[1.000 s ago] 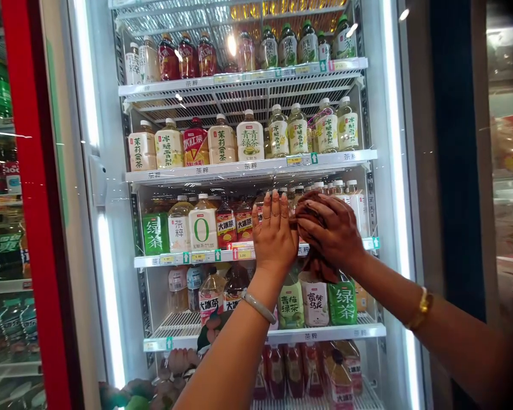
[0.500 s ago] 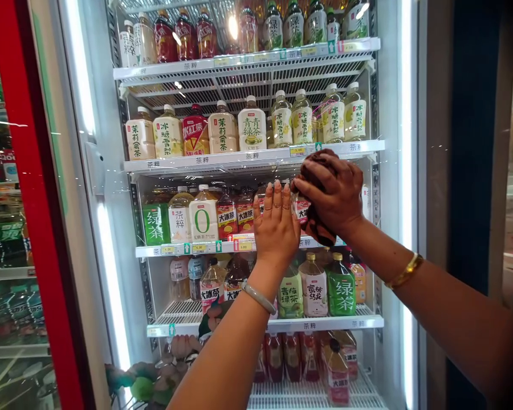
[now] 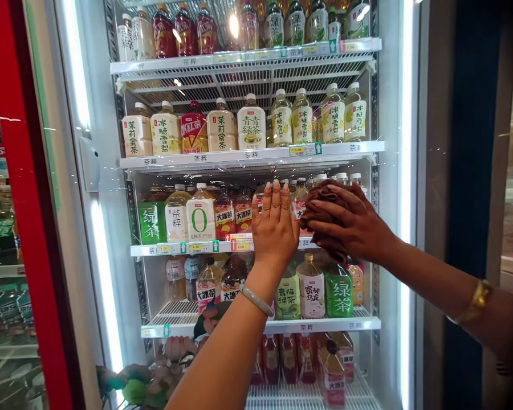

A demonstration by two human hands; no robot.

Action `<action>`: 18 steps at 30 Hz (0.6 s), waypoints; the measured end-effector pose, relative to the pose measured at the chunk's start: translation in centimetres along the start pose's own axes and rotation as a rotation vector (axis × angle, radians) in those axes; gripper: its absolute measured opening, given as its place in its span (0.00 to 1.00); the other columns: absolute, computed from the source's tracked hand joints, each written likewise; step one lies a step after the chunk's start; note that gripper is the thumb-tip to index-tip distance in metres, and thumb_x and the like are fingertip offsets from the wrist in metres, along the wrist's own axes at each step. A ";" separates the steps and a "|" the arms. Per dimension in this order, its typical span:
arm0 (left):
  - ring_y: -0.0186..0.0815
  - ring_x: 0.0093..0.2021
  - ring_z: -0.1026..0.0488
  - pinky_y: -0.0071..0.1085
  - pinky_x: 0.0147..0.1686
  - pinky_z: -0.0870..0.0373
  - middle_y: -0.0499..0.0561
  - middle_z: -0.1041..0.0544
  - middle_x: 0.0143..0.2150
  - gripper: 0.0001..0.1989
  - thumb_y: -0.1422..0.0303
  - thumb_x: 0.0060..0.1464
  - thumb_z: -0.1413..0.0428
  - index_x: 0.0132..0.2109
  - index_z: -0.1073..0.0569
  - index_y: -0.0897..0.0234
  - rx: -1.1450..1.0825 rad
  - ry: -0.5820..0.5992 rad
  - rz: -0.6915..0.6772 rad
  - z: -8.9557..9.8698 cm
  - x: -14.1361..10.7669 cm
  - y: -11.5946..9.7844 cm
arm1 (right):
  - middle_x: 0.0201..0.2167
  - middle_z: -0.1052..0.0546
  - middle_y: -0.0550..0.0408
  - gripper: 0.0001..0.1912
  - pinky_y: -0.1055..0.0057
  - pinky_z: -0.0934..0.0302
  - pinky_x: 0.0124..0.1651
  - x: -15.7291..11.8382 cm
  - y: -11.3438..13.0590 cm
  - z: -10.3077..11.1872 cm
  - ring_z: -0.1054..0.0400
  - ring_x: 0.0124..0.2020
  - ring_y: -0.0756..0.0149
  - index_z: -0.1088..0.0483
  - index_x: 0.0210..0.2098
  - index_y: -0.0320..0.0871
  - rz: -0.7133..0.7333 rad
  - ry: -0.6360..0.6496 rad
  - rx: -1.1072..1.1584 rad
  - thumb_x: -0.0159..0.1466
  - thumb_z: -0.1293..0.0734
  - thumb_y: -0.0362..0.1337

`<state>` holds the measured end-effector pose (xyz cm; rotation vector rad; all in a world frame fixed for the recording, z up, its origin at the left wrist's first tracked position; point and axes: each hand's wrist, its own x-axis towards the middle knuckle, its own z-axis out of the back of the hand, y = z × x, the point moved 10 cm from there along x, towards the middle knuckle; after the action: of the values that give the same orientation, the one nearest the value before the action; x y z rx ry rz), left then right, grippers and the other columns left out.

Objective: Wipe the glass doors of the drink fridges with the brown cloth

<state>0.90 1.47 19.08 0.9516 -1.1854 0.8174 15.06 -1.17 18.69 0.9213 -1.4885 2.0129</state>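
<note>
My left hand [image 3: 274, 228] is raised with the palm against the glass door, fingers straight and pointing up. A pale bangle circles that wrist. To its right, my right hand [image 3: 354, 222] presses a bunched dark brown cloth [image 3: 325, 213] to the glass, fingers spread over it. A gold bracelet [image 3: 476, 302] is on the right forearm. Behind the glass, bottled drinks fill the shelves of a lit fridge. A white bottle with a green ring [image 3: 202, 213] stands left of my left hand, and a green-labelled bottle [image 3: 340, 290] is below the cloth.
A red frame edge [image 3: 12, 171] and a neighbouring fridge [image 3: 12, 319] are at the left. Bright light strips [image 3: 406, 228] run down the fridge's sides. Pinkish flowers with a green pod [image 3: 135, 392] show at the lower left. A dark blue panel [image 3: 472, 171] stands at the right.
My right hand has moved down and to the right across the glass with the cloth, its forearm now lower. My left hand stays nearly in place. The view has shifted slightly.
</note>
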 end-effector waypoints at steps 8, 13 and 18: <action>0.41 0.80 0.60 0.53 0.79 0.65 0.56 0.51 0.80 0.36 0.67 0.69 0.53 0.78 0.56 0.63 -0.028 0.009 -0.002 -0.1 -0.1 0.3 | 0.59 0.25 0.48 0.18 0.47 0.39 0.62 0.6 -6.3 2.8 0.38 0.63 0.45 0.22 0.50 0.52 -0.314 -0.351 -0.251 0.65 0.30 0.52; 0.41 0.80 0.61 0.52 0.79 0.66 0.56 0.51 0.80 0.35 0.65 0.70 0.54 0.78 0.55 0.63 -0.040 -0.011 0.011 -0.1 -0.2 0.2 | 0.59 0.25 0.52 0.17 0.44 0.42 0.63 -2.0 0.1 1.6 0.40 0.64 0.44 0.24 0.50 0.54 -0.337 -0.333 -0.258 0.63 0.27 0.47; 0.41 0.80 0.59 0.51 0.79 0.65 0.56 0.49 0.79 0.32 0.65 0.71 0.57 0.77 0.51 0.63 -0.051 0.002 0.010 0.1 -0.1 0.3 | 0.59 0.25 0.59 0.15 0.46 0.47 0.68 3.3 2.1 -0.1 0.41 0.65 0.51 0.26 0.51 0.61 -0.101 -0.289 -0.173 0.65 0.29 0.48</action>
<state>0.56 1.52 19.08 0.9028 -1.2046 0.7924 11.37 -1.77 19.75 1.2261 -1.6987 1.7035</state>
